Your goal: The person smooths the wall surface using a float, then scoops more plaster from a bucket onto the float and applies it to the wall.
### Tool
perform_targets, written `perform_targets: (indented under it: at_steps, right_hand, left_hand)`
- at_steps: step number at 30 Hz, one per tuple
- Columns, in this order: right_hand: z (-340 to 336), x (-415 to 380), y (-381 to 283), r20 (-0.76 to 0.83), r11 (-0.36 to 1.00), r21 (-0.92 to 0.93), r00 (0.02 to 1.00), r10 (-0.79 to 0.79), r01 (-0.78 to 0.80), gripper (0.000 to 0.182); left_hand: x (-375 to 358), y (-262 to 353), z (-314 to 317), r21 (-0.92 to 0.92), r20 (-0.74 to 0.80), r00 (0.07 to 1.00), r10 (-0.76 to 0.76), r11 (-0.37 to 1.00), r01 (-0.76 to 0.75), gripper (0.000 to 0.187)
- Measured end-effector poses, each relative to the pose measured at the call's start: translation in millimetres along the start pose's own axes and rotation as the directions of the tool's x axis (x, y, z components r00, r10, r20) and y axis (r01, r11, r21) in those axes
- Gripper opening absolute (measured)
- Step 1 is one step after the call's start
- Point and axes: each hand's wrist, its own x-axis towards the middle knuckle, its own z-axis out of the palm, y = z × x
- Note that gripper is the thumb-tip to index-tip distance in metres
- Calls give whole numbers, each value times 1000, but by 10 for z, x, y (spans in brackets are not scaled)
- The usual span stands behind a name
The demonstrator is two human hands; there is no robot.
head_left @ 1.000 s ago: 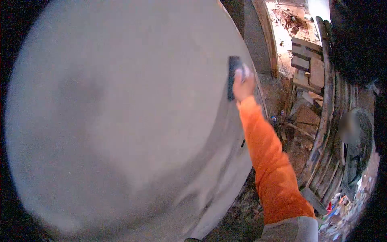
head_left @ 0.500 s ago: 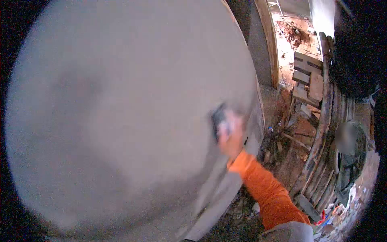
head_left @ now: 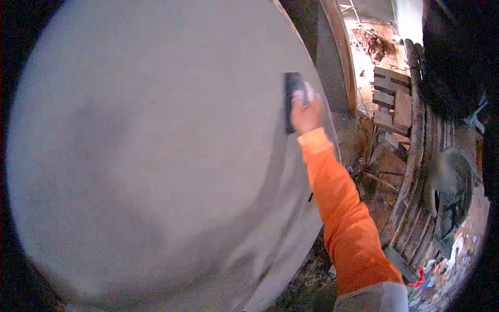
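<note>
A grey plastered wall [head_left: 156,145] fills most of the head view. My right hand [head_left: 305,112], on an arm in an orange sleeve [head_left: 343,208], grips a dark rectangular float [head_left: 291,99] and presses it flat against the wall near its right edge. My left hand is out of sight.
Far below at the right lie wooden planks and pallet pieces [head_left: 391,101], long poles [head_left: 416,156] and rubble on bare ground. Another person [head_left: 449,187] stands down there beside scattered colourful litter [head_left: 431,275]. A dark mass [head_left: 457,52] blocks the top right corner.
My right hand swept the float down the wall and then back up; it now sits slightly left of where it was a second ago.
</note>
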Motion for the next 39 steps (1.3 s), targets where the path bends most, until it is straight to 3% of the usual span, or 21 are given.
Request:
perform_targets:
  at_steps: [2,3,5,8,10,11,12,14,17,20,21,22,25,27,28,30,32,33,35,37,39]
  right_hand:
    - [-318,-614,-390,70,957,62,955,-287,283,42]
    - [-407,-806,-342,63,954,61,953,-296,293,42]
    - [-425,-1088,62,219,981,104,958,-183,163,49]
    - [-44,-354,638,318,959,114,924,214,-261,51]
    - [-35,-197,275,56,995,-90,997,51,-46,50]
    - [-167,-477,134,171,987,155,985,20,-47,49]
    - [-282,-860,76,162,966,-25,955,-249,256,50]
    - [-517,-1108,-114,267,955,123,918,-295,271,46]
    - [-177,-697,444,131,989,86,986,105,-117,47]
    - [-237,-447,-399,115,983,181,993,19,-40,46]
    - [-255,-666,-447,106,946,287,977,-186,149,46]
    - [-457,-944,-607,147,941,189,939,-310,281,44]
    - [-404,-1075,-111,227,946,182,925,-305,267,42]
    - [-168,-591,242,292,937,177,925,242,-301,43]
    - [-207,-571,24,283,937,180,928,243,-300,43]
    - [-313,-579,-742,133,981,188,989,-62,36,44]
    - [-550,-1131,-929,210,918,317,926,-313,238,42]
    - [-535,-1190,-737,207,918,312,926,-316,244,42]
    - [-414,-1260,-136,127,973,138,971,-203,186,37]
    - [-222,-661,-92,154,983,107,980,129,-146,40]
    - [-224,-616,-530,119,975,215,992,37,-62,42]
  left_hand:
    - [-2,7,-9,-28,4,1000,5,1000,-5,64]
    - [-17,-9,-13,-41,6,1000,-4,999,5,64]
    - [-33,-25,9,-48,-2,1000,-16,999,16,64]
    - [-39,-63,0,-45,35,999,13,999,-12,64]
    - [-42,-66,-2,-27,37,999,-4,1000,5,63]
    - [-33,-74,-1,1,32,999,6,1000,-6,63]
    - [-37,-81,-4,29,32,999,15,999,-16,63]
    - [-43,-44,-28,22,43,999,-33,999,32,63]
    - [11,64,-129,38,60,996,-69,997,67,63]
    - [-38,-27,0,45,22,999,-33,998,32,64]
    - [-37,-85,46,43,-10,1000,14,999,-14,64]
    - [-17,-68,53,37,-11,1000,12,999,-12,64]
    - [-32,-47,-16,21,-8,1000,1,1000,-1,64]
    - [-21,-26,-52,100,55,998,-28,995,22,64]
    - [-26,-18,-39,98,47,999,-27,995,22,64]
    - [-22,-40,-7,-47,20,999,-35,998,36,65]
    - [-34,-1,-54,7,56,996,-73,997,73,65]
    - [-45,-5,-67,70,100,988,-120,991,113,65]
    - [-50,-60,8,39,46,995,-83,996,81,65]
    - [-39,-68,-10,5,10,1000,-14,1000,14,65]
    - [-61,-4,-70,77,97,984,-146,987,139,65]
